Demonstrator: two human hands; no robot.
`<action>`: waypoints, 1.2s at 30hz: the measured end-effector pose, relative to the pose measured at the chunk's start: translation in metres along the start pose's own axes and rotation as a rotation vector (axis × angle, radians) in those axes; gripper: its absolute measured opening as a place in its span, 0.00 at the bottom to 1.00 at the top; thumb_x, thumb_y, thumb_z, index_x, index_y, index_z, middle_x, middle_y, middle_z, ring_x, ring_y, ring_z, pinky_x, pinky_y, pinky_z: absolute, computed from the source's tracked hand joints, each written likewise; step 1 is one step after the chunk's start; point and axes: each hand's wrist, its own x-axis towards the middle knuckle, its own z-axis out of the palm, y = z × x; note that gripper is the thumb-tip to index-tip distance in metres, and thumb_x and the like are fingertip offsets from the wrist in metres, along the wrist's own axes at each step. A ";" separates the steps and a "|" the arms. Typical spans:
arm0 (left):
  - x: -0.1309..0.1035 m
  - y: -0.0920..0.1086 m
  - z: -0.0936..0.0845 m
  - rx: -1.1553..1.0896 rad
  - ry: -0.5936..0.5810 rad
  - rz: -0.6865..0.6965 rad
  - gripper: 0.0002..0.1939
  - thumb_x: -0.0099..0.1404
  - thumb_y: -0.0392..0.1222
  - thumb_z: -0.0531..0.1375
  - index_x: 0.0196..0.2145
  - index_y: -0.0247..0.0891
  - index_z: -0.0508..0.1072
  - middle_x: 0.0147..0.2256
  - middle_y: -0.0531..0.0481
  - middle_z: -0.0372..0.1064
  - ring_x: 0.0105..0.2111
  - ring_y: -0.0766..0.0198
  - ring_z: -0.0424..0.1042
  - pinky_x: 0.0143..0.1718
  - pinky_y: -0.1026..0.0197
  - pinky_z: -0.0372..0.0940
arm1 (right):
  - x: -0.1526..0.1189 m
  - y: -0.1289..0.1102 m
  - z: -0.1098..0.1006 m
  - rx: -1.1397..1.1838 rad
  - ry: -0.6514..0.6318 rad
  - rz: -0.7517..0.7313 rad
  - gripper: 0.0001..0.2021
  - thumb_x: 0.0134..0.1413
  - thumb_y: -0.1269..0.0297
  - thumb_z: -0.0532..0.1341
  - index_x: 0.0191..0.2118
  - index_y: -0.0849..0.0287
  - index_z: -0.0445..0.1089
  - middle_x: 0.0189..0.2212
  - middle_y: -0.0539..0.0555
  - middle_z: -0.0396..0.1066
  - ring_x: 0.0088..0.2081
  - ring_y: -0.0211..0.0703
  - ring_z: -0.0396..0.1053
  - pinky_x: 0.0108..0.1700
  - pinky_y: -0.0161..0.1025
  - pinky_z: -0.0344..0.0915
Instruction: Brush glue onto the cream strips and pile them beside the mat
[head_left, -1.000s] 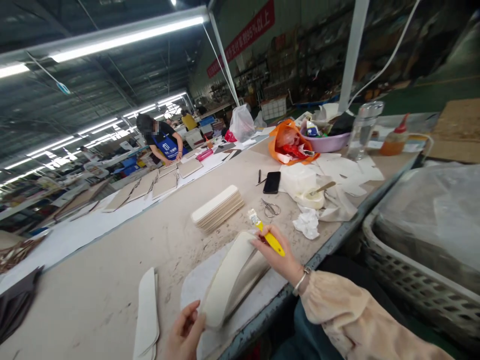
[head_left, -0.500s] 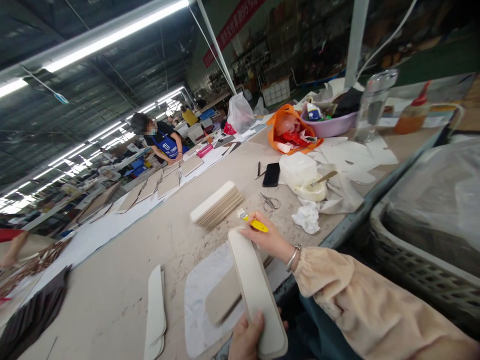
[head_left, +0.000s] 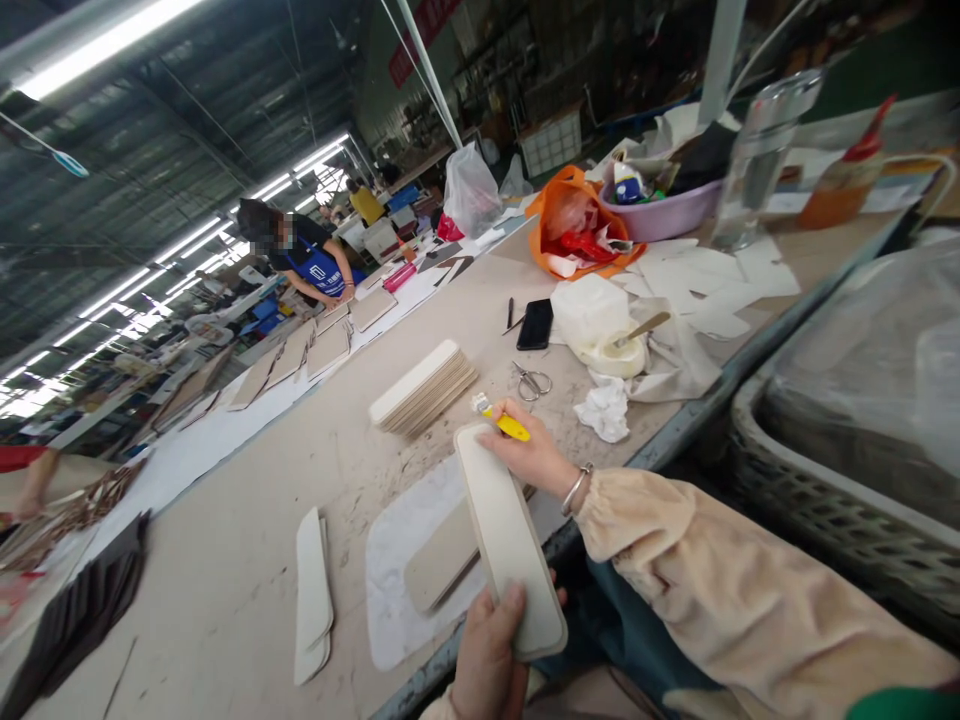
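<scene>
A long cream-coloured panel [head_left: 511, 545] with rounded corners is held up at a slant over the table's edge. My left hand [head_left: 491, 640] is closed on its lower end, thumb on the face and fingers behind. At the upper end my right hand [head_left: 529, 447] grips the panel's edge and also holds a small yellow-handled tool [head_left: 513, 427] with a pale head. Beneath the panel, a beige board [head_left: 442, 560] lies on a white sheet [head_left: 386, 600], partly hidden. To the left are a few cream panels [head_left: 310, 580]; farther back stands a neat stack of similar pieces [head_left: 424, 390].
Scissors [head_left: 532, 381], a black phone [head_left: 535, 325], crumpled tissue [head_left: 604, 410] and a white tub [head_left: 616, 352] lie beyond my right hand. A plastic crate [head_left: 840, 510] stands at right. Dark pieces [head_left: 82, 610] lie at left; a co-worker [head_left: 304, 255] stands across the table.
The view has shifted slightly, so table items sit a little higher and mostly farther left. Both hands keep their hold on the panel, and more of the left hand now shows.
</scene>
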 end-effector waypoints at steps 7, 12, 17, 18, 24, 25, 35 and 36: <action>-0.008 0.003 -0.003 0.000 -0.066 -0.039 0.20 0.56 0.45 0.64 0.43 0.30 0.72 0.39 0.36 0.75 0.38 0.50 0.75 0.37 0.56 0.70 | -0.004 0.000 -0.001 0.029 0.005 0.039 0.11 0.43 0.64 0.60 0.33 0.54 0.57 0.24 0.43 0.56 0.26 0.36 0.54 0.29 0.34 0.53; -0.016 0.007 -0.003 -0.066 -0.151 -0.064 0.21 0.59 0.48 0.60 0.45 0.30 0.71 0.41 0.36 0.74 0.40 0.49 0.74 0.38 0.53 0.71 | -0.008 0.000 -0.004 0.083 -0.010 0.052 0.13 0.41 0.62 0.63 0.32 0.54 0.57 0.23 0.43 0.56 0.25 0.35 0.54 0.29 0.34 0.54; -0.019 0.008 -0.005 -0.023 -0.261 -0.060 0.24 0.56 0.41 0.64 0.50 0.32 0.69 0.43 0.39 0.74 0.41 0.51 0.74 0.43 0.52 0.69 | -0.007 0.003 -0.006 0.151 -0.031 0.052 0.17 0.40 0.60 0.65 0.33 0.54 0.56 0.23 0.43 0.56 0.24 0.34 0.54 0.28 0.33 0.54; -0.019 0.008 -0.006 -0.005 -0.261 -0.055 0.25 0.54 0.40 0.65 0.50 0.32 0.69 0.42 0.39 0.74 0.41 0.51 0.74 0.43 0.52 0.69 | -0.006 0.004 -0.006 0.167 -0.038 0.046 0.17 0.40 0.61 0.65 0.34 0.54 0.56 0.23 0.42 0.56 0.24 0.34 0.54 0.28 0.33 0.54; -0.015 0.001 -0.010 0.057 -0.223 -0.020 0.21 0.54 0.40 0.65 0.46 0.32 0.72 0.39 0.40 0.75 0.39 0.53 0.74 0.42 0.53 0.68 | -0.004 0.004 -0.005 0.217 -0.043 0.037 0.16 0.42 0.63 0.64 0.33 0.54 0.55 0.23 0.42 0.56 0.25 0.34 0.55 0.29 0.34 0.55; -0.014 0.000 -0.011 0.060 -0.217 -0.017 0.21 0.54 0.41 0.65 0.46 0.33 0.72 0.38 0.40 0.75 0.39 0.53 0.74 0.42 0.53 0.68 | -0.004 0.004 -0.005 0.210 -0.044 0.043 0.16 0.42 0.63 0.64 0.32 0.54 0.55 0.24 0.42 0.56 0.25 0.34 0.55 0.29 0.34 0.54; -0.007 -0.008 -0.021 0.039 -0.201 -0.010 0.23 0.51 0.43 0.66 0.45 0.33 0.73 0.37 0.40 0.76 0.38 0.52 0.74 0.39 0.54 0.68 | -0.004 0.001 -0.001 0.199 -0.061 0.058 0.16 0.43 0.61 0.65 0.34 0.55 0.55 0.25 0.43 0.57 0.25 0.34 0.55 0.28 0.34 0.55; -0.007 -0.007 -0.021 0.039 -0.200 -0.011 0.22 0.51 0.43 0.66 0.45 0.34 0.73 0.37 0.40 0.76 0.38 0.52 0.74 0.39 0.54 0.68 | -0.004 0.001 0.000 0.200 -0.064 0.060 0.16 0.43 0.60 0.65 0.34 0.55 0.55 0.25 0.43 0.57 0.25 0.34 0.56 0.28 0.34 0.55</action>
